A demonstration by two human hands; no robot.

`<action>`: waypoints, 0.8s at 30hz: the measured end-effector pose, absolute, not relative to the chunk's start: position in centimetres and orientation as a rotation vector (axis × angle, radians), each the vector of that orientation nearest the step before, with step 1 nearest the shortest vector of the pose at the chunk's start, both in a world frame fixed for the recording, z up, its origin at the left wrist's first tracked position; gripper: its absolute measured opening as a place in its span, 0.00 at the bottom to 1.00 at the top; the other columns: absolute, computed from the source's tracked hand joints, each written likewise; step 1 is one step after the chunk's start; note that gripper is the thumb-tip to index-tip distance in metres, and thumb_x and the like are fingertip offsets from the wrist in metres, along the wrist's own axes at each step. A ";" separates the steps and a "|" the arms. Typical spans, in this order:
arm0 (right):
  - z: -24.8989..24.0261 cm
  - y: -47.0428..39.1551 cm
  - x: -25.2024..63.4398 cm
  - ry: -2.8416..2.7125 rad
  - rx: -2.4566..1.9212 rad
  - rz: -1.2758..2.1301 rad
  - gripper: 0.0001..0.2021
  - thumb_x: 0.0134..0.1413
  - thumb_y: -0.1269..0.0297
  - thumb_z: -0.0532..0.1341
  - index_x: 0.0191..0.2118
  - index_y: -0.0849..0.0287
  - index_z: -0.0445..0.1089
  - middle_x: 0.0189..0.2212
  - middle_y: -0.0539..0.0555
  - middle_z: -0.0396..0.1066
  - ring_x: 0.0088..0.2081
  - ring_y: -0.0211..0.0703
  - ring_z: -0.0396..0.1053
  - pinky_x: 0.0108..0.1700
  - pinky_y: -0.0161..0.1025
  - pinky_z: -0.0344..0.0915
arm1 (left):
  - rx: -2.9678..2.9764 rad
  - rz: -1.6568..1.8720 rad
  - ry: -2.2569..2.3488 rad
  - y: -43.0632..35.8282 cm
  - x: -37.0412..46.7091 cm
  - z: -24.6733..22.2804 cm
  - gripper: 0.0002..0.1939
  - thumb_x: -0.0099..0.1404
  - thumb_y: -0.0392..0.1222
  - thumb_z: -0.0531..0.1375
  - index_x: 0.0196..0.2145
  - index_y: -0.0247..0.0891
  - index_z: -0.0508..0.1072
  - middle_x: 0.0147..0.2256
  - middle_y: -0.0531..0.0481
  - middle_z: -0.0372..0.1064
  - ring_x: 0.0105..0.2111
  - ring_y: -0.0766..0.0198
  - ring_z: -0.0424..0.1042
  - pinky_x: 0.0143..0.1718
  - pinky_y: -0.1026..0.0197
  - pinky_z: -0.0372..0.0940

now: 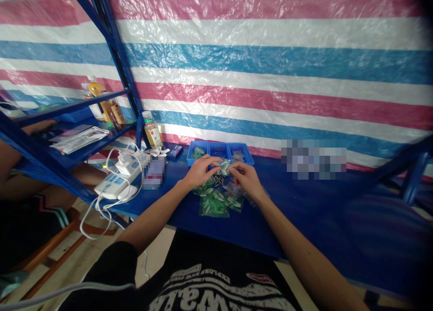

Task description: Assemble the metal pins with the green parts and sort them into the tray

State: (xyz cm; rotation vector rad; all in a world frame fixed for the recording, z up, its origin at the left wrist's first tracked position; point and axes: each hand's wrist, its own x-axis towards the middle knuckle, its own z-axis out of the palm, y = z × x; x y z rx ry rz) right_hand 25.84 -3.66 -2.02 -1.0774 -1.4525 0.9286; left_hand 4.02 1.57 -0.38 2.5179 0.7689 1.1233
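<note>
Between my two hands is a small clear plastic bag [224, 167] with pale pieces inside. My left hand [203, 170] has its fingers closed on the bag's left side. On the right edge, my right hand [246, 178] pinches the same bag. Below them lie several green packets [214, 204] and, by my right hand, clear packets [233, 190]. Loose dark metal pieces [219, 181] lie in the pile's middle. Just behind my hands stands a blue three-compartment tray [251, 160], with green packets in its left compartment and clear ones in its right.
A white power strip [110, 184] with tangled cables lies on the blue table [291, 211] at the left. Behind it stand a bottle [153, 131] and a small blue box [176, 151]. Blue frame posts rise at both sides. Another person's arm [40, 127] shows far left.
</note>
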 end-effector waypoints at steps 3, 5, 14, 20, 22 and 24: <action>-2.0 -3.7 25.9 -1.439 -1.077 0.903 0.18 0.54 0.44 0.67 0.31 0.56 0.72 0.18 0.46 0.64 0.16 0.36 0.58 0.20 0.36 0.55 | 2.525 1.111 0.782 1.4 4.1 -0.2 0.16 0.72 0.45 0.61 0.54 0.39 0.73 0.39 0.48 0.77 0.39 0.59 0.74 0.47 0.55 0.69; -2.0 -3.7 25.9 -1.444 -1.071 0.863 0.18 0.54 0.45 0.67 0.30 0.56 0.71 0.17 0.46 0.63 0.17 0.36 0.59 0.20 0.36 0.54 | 2.508 1.122 0.794 1.4 4.1 -0.3 0.19 0.71 0.45 0.62 0.57 0.40 0.72 0.39 0.49 0.77 0.38 0.60 0.75 0.48 0.56 0.69; -1.4 -4.1 25.7 -1.377 -0.977 1.039 0.23 0.53 0.40 0.66 0.40 0.56 0.74 0.36 0.56 0.80 0.22 0.43 0.74 0.18 0.36 0.60 | 2.591 1.270 0.756 1.5 4.0 0.0 0.11 0.71 0.47 0.61 0.40 0.37 0.79 0.36 0.46 0.77 0.39 0.59 0.72 0.45 0.56 0.67; -1.6 -4.0 25.7 -1.396 -0.943 1.031 0.23 0.58 0.41 0.64 0.45 0.57 0.77 0.29 0.55 0.78 0.29 0.51 0.79 0.22 0.37 0.65 | 2.502 1.290 0.797 1.4 3.8 0.0 0.11 0.72 0.47 0.59 0.43 0.38 0.79 0.32 0.49 0.74 0.30 0.64 0.69 0.35 0.61 0.66; -1.8 -3.9 25.7 -1.388 -0.952 1.011 0.21 0.54 0.44 0.68 0.44 0.56 0.77 0.31 0.55 0.78 0.29 0.51 0.79 0.22 0.37 0.65 | 2.460 1.241 0.774 1.3 3.9 -0.1 0.13 0.74 0.46 0.57 0.46 0.38 0.78 0.36 0.47 0.76 0.31 0.65 0.71 0.32 0.63 0.66; -1.8 -3.8 25.8 -1.368 -0.955 1.006 0.21 0.51 0.47 0.70 0.45 0.55 0.75 0.34 0.55 0.79 0.29 0.50 0.78 0.22 0.37 0.64 | 2.445 1.206 0.752 1.2 4.0 0.0 0.14 0.75 0.46 0.55 0.47 0.38 0.78 0.41 0.46 0.77 0.36 0.64 0.74 0.33 0.64 0.67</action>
